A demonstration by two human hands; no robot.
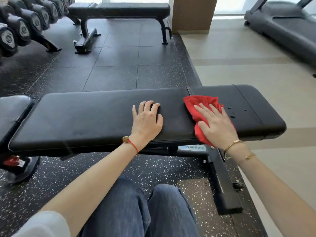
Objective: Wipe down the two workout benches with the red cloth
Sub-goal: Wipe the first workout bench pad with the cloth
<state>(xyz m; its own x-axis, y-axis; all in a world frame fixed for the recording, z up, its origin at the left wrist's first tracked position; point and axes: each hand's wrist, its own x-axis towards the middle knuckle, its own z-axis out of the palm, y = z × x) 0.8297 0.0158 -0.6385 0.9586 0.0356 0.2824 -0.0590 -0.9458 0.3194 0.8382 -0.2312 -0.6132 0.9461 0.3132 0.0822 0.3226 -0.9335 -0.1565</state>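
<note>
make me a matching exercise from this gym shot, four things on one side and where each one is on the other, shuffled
Things
1. red cloth
2. left hand
3. water droplets
4. second bench

Places
A. flat on the bare pad of the near bench, left of the cloth
B. on the pad just right of the cloth
C. across the dark floor, beside the dumbbell rack
D. under the right hand, pressed on the near bench

Pairs: 1-D, 2-A, 3-B, 4-C
</note>
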